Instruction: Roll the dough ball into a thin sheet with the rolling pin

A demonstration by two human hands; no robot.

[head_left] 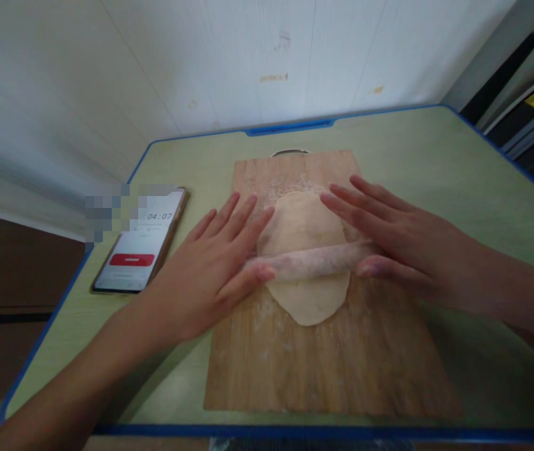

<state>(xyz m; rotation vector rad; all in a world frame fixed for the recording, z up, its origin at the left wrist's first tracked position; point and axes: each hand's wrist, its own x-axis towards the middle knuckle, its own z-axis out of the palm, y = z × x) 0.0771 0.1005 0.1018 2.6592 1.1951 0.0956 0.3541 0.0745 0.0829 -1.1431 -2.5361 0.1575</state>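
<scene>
A floured rolling pin [314, 261] lies crosswise over a flat, oval sheet of dough [314, 305]. My left hand [220, 263] rests on the pin's left end, palm down, its fingers stretched out and spread. Over the right end lies my right hand [393, 235], also flat with fingers extended and the thumb apart. Both palms hide the ends of the pin. Beneath the dough is a wooden cutting board [328, 376], dusted with flour near its far end.
A phone [132, 241] showing a timer lies left of the board, near my left forearm. The light green table [403, 144] has a blue edge and stands against a white wall [229, 69]. A metal handle [290, 151] sticks out from the board's far end.
</scene>
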